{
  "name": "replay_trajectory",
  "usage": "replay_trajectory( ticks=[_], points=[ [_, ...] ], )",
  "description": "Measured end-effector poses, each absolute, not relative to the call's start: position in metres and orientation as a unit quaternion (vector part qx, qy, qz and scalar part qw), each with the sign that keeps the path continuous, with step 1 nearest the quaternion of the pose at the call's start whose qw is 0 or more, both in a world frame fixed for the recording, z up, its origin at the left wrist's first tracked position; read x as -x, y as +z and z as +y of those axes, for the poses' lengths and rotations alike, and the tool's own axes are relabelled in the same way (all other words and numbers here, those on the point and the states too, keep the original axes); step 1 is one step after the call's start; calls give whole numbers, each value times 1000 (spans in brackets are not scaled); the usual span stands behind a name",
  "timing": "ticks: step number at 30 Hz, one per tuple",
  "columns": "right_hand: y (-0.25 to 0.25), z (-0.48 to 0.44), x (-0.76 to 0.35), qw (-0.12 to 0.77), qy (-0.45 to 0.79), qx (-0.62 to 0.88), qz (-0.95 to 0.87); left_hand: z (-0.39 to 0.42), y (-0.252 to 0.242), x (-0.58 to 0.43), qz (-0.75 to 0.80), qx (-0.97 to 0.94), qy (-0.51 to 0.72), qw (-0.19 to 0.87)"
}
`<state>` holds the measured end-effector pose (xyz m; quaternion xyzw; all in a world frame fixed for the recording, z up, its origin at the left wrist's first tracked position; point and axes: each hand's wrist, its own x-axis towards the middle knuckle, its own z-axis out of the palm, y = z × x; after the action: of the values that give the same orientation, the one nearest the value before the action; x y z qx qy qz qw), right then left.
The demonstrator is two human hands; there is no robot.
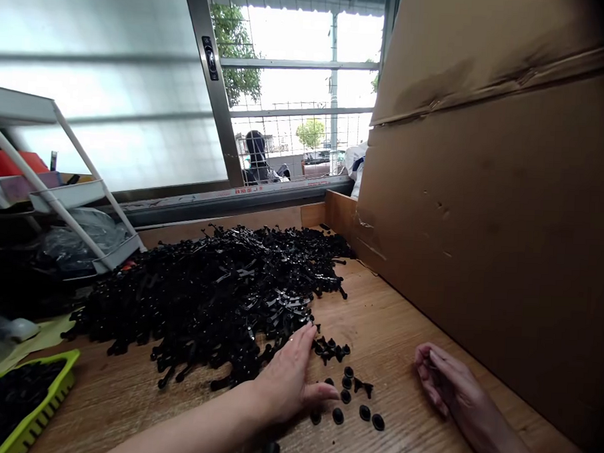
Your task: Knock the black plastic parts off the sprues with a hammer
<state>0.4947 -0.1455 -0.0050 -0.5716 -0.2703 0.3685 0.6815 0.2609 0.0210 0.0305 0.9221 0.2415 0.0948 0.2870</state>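
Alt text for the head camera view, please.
A person's left hand rests at the edge of a heap of small black plastic parts on a wooden tabletop, beside a few separated round black pieces; the right hand lies curled next to a large brown cardboard sheet.

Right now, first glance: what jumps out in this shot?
The big heap of small black plastic parts dominates the middle of the wooden tabletop, with the left hand at its near edge beside a few loose round black pieces. A large brown cardboard sheet stands along the right side, the right hand lying on the table before it. At lower left sits a lime-green tray filled with black pieces.
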Motion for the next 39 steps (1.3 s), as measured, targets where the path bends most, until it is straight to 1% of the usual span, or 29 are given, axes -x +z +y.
replay_trajectory(
  ticks=[3, 8, 12, 14, 16, 19, 23, 27, 32, 39],
  points=[
    [-5, -145, -495, 682, 369, 569, -274, 26, 26, -271, 226, -916, 131, 303],
    [-7, -144, -495, 686, 372, 561, -276, 42, 24, -266, 181, -884, 214, 374],
    [-8, -145, -496, 690, 379, 551, -276, 51, 24, -258, 191, -843, 233, 445],
    [-9, -145, -497, 691, 382, 547, -277, 51, 24, -259, 203, -834, 232, 457],
    [-10, -145, -497, 693, 382, 544, -278, 48, 23, -262, 224, -837, 229, 443],
    [-9, -144, -496, 694, 379, 545, -280, 41, 21, -270, 250, -854, 231, 394],
    [-7, -144, -495, 692, 374, 551, -278, 40, 14, -275, 218, -878, 245, 347],
    [-7, -144, -495, 693, 374, 551, -276, 45, 10, -276, 194, -886, 263, 330],
    [-8, -145, -495, 694, 380, 548, -272, 45, 9, -282, 192, -911, 215, 296],
    [-9, -145, -496, 690, 383, 550, -274, 44, 8, -289, 198, -912, 208, 293]
  ],
)
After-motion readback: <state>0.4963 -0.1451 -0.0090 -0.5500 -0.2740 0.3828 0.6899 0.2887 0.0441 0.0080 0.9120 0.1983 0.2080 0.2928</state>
